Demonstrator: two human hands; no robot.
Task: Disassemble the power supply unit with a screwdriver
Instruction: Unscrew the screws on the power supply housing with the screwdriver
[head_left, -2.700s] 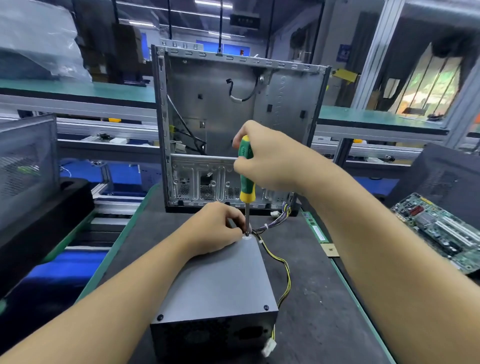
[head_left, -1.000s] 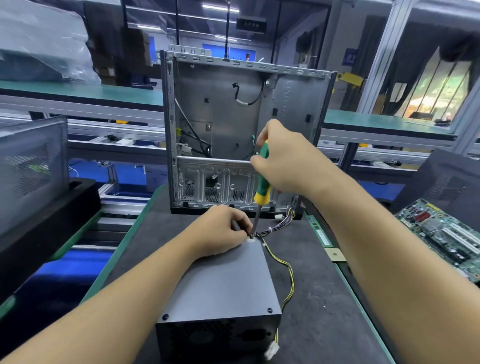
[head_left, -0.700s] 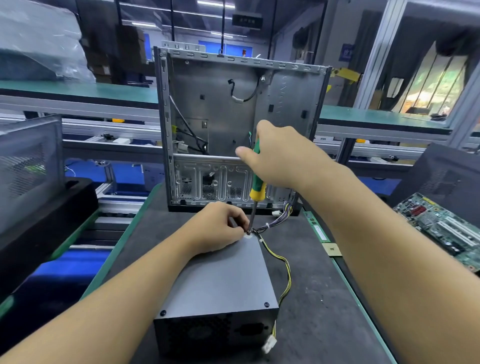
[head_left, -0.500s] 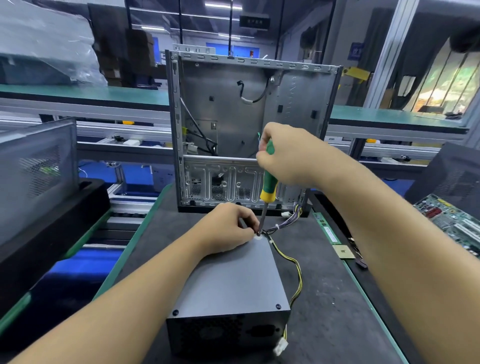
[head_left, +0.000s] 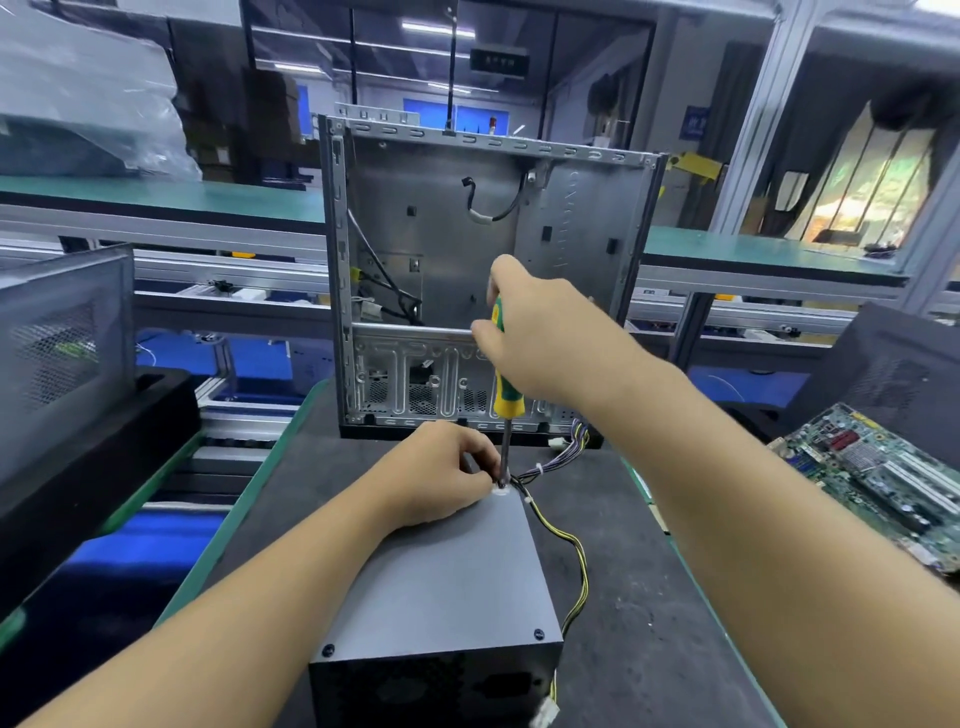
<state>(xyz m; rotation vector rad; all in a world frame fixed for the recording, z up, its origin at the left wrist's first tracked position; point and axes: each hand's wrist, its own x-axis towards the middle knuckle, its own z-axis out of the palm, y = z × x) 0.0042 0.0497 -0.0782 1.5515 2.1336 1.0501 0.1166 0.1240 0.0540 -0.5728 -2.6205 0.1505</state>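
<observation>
Since the whole job right now comes down to one screw, start at the fingertips: the right hand (head_left: 545, 343) has its fingers (head_left: 485, 332) wrapped tight round the green-and-yellow handle of the screwdriver (head_left: 506, 400), which stands close to upright. The left hand (head_left: 441, 473) sits on the lid with its fingertips (head_left: 480, 462) curled in against the bare shaft just above the tip, which looks like a light pinch to stop the bit wandering. The tip is down on the screw (head_left: 501, 489) at the far right corner of the power supply unit (head_left: 452, 577), a grey box lying flat on the dark bench mat (head_left: 649, 597) right in front of the person, with its cables (head_left: 569, 540) trailing off that same corner down the right side. The near-left screw (head_left: 328, 650) and near-right screw (head_left: 538, 633) are both in place, so I'd call this early days. My two cents for doing it well: keep the shaft dead in line with the screw, lean down through the palm before twisting, and let the left fingers only guide, not squeeze, or the bit cams out and chews the head. Mind the wires next to the tip too. Further out, an open computer case (head_left: 467, 234) stands upright behind the unit and a motherboard (head_left: 883, 478) lies off to the right, well apart.
</observation>
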